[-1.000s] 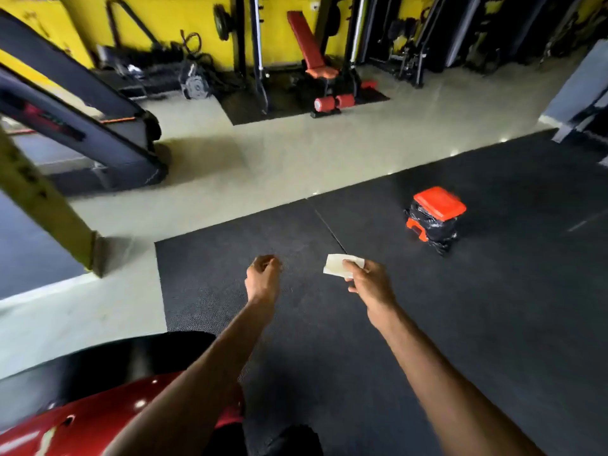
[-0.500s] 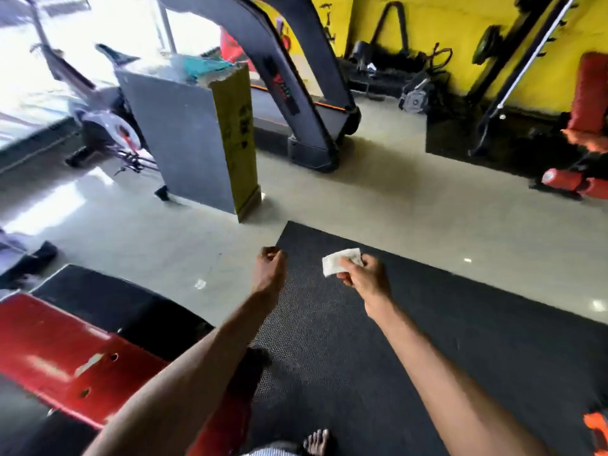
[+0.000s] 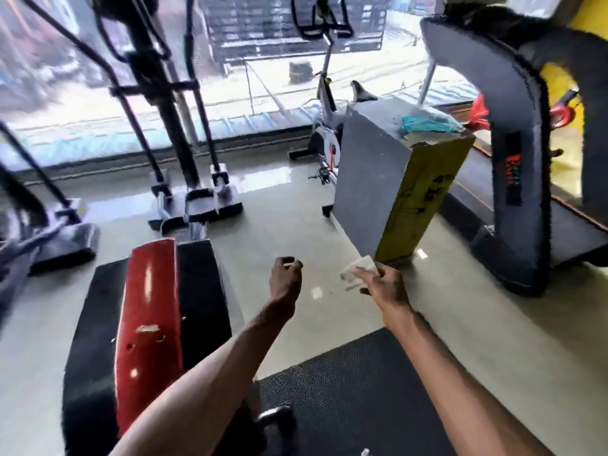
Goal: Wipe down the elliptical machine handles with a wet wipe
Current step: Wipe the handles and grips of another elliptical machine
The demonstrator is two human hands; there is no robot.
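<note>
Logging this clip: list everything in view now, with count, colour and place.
elliptical machine: one, black, upper left by window
second machine: one, black, far left, cut off
exercise bike: one, grey-white, centre by window
pillar: one, grey with yellow side, right of centre
treadmill: one, dark grey, right
machine cover: one, red and black, lower left
floor mat: one, black, bottom centre
wet wipe: one, white, in the right hand
left hand: one, fingers curled, empty
right hand: one, pinching the wet wipe
</note>
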